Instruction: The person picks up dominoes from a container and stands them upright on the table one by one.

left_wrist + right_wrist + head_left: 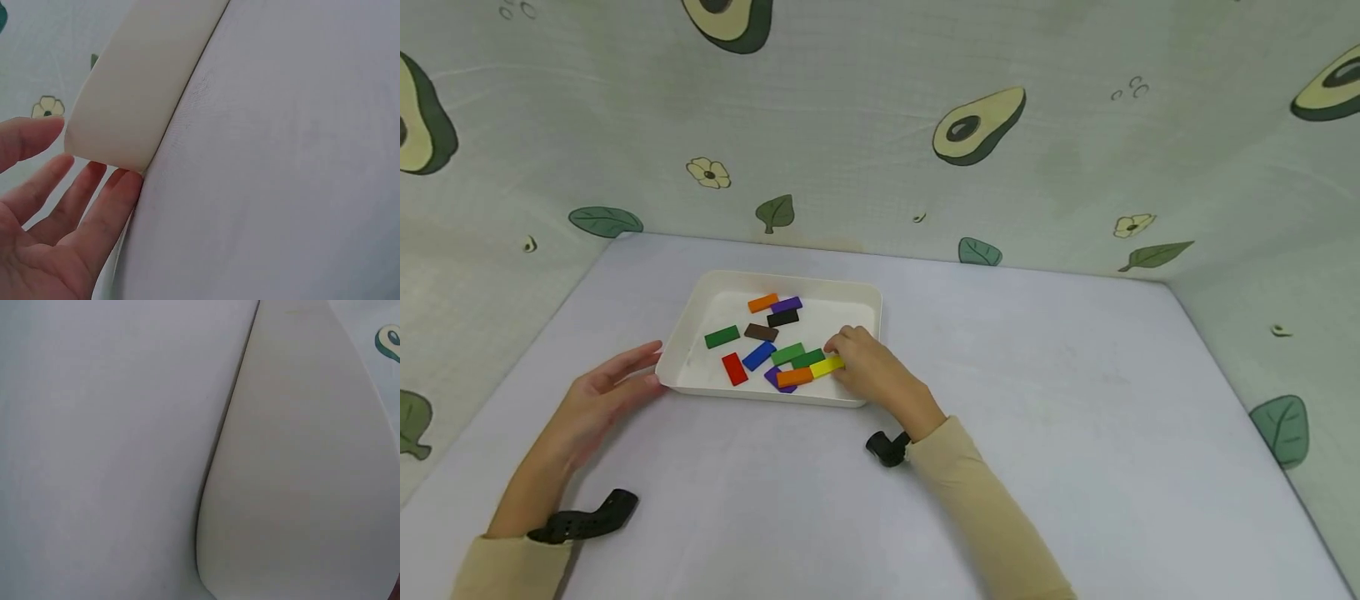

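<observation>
- While both arms come in over the white desk from the near side, you get beige cuffs first: left sleeve by the desk's left edge, right sleeve closer to the middle.
- Black gadgets on both wrists, left gadget and right gadget.
- Left hand is just resting at the tray's near-left corner, fingers loose and slightly bent, tips touching the wall, thumb up by the rim.
- White tray sits on the left half of the desk, toward its far edge.
- Right hand dips in over the tray's near-right corner, fingers bent down at the right end of the yellow block. Honestly can't tell if it's pinching it, the tips are hidden.
- Along the tray's near edge: an orange block lying across a purple block, plus a red block further left.
- Just behind those: blue block, light green block, dark green block.
- Mid-tray there's a brown block, with another dark green one toward the left edge.
- Bunched nearest the tray's far edge: black block, second purple block, second orange block.
- Beyond the desk's far edge, pale cloth with avocados and leaves.
</observation>
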Demonstrator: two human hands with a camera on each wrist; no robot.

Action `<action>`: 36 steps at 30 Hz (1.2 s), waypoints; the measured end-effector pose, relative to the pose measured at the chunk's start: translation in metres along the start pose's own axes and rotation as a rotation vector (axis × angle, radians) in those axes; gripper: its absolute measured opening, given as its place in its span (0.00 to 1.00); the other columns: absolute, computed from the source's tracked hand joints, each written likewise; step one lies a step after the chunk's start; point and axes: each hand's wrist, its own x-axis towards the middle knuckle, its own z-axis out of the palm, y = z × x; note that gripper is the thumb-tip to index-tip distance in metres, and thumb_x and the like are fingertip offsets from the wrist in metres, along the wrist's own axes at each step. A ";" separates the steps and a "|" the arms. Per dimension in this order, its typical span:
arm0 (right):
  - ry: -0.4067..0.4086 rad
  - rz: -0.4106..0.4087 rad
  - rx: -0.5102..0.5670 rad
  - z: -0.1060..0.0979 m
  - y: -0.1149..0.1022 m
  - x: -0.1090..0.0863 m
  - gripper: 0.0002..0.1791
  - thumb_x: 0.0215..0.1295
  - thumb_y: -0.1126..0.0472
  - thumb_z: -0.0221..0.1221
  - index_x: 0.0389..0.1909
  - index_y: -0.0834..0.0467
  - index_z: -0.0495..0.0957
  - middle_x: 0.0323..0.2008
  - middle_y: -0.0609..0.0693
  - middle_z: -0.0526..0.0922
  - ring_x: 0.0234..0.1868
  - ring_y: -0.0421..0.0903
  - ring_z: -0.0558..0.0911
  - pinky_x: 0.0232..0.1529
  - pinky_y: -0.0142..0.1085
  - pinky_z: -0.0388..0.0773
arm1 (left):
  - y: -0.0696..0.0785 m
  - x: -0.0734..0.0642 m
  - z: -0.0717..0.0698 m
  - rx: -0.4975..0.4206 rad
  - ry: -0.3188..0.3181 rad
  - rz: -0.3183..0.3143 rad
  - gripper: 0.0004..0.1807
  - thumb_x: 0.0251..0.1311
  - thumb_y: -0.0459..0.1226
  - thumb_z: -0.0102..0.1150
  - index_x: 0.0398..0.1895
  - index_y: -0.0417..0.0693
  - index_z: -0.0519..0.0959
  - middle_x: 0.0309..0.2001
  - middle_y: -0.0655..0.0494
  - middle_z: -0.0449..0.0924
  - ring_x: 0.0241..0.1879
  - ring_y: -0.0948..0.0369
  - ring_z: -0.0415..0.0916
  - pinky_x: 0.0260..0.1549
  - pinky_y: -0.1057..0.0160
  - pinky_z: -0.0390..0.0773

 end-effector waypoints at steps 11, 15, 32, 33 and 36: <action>-0.007 0.045 -0.046 0.002 0.000 0.001 0.14 0.61 0.65 0.58 0.48 0.59 0.79 0.46 0.51 0.77 0.46 0.45 0.71 0.50 0.32 0.75 | -0.005 0.004 0.002 -0.122 -0.026 0.028 0.24 0.65 0.26 0.47 0.65 0.41 0.64 0.57 0.65 0.72 0.49 0.69 0.78 0.46 0.71 0.79; 0.000 0.027 -0.048 0.003 0.001 0.001 0.13 0.61 0.64 0.59 0.47 0.59 0.80 0.44 0.50 0.78 0.46 0.45 0.71 0.50 0.32 0.75 | -0.005 0.005 0.002 -0.115 -0.030 0.053 0.24 0.65 0.26 0.47 0.65 0.39 0.64 0.56 0.64 0.73 0.49 0.69 0.78 0.46 0.71 0.79; 0.031 -0.029 -0.024 0.001 0.004 0.000 0.13 0.60 0.60 0.60 0.45 0.59 0.81 0.41 0.49 0.80 0.41 0.44 0.72 0.43 0.30 0.74 | -0.006 0.008 0.001 -0.183 -0.066 0.068 0.24 0.64 0.23 0.44 0.63 0.43 0.67 0.55 0.62 0.74 0.48 0.68 0.78 0.46 0.70 0.79; 0.025 -0.020 -0.019 0.001 0.004 -0.001 0.13 0.60 0.59 0.60 0.45 0.58 0.81 0.41 0.49 0.80 0.41 0.43 0.72 0.43 0.30 0.75 | -0.005 0.008 0.001 -0.191 -0.066 0.065 0.24 0.64 0.23 0.44 0.63 0.43 0.67 0.54 0.62 0.74 0.48 0.68 0.78 0.46 0.70 0.79; 0.000 0.001 0.007 0.000 0.002 -0.002 0.14 0.60 0.58 0.59 0.46 0.58 0.80 0.42 0.48 0.79 0.43 0.43 0.71 0.45 0.30 0.75 | -0.005 0.006 0.001 -0.202 -0.063 0.050 0.24 0.64 0.23 0.45 0.63 0.43 0.67 0.54 0.62 0.74 0.48 0.67 0.78 0.46 0.69 0.80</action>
